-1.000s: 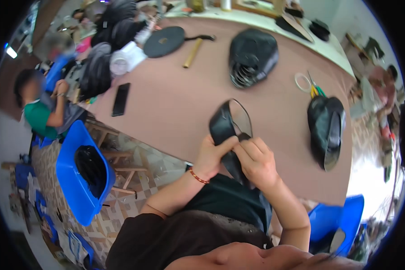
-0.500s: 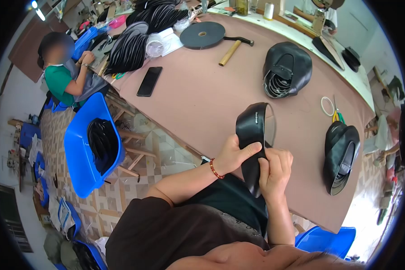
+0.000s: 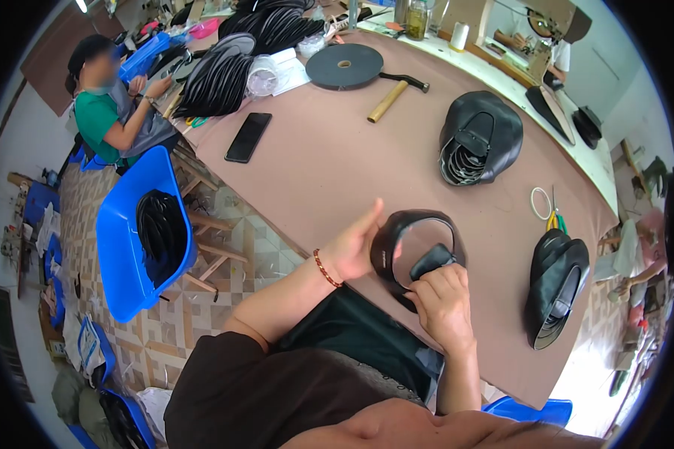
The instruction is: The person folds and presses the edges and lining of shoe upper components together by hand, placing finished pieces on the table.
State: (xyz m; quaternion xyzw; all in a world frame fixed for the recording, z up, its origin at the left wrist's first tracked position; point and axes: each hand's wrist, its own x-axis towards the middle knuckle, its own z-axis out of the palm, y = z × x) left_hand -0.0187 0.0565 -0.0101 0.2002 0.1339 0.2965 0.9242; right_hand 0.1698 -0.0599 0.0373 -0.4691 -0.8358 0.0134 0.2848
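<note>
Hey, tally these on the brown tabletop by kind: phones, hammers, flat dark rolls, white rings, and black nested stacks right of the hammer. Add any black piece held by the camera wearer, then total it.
Phone: 1
Hammer: 1
Flat dark roll: 1
White ring: 1
Black nested stacks: 2, the far stack and the near stack
Held black piece: 1
Total: 7

- I count two grips of mine, the left grip (image 3: pixel 356 248) and the right grip (image 3: pixel 443 303), at one black shoe upper (image 3: pixel 384 251)
- One phone (image 3: pixel 248 138), toward the surface's (image 3: pixel 337 161) left edge
- One hammer (image 3: pixel 388 102), one black roll (image 3: pixel 323 66), toward the far edge
- One pair of scissors (image 3: pixel 556 223), one white ring (image 3: pixel 533 203), near the right edge
</note>
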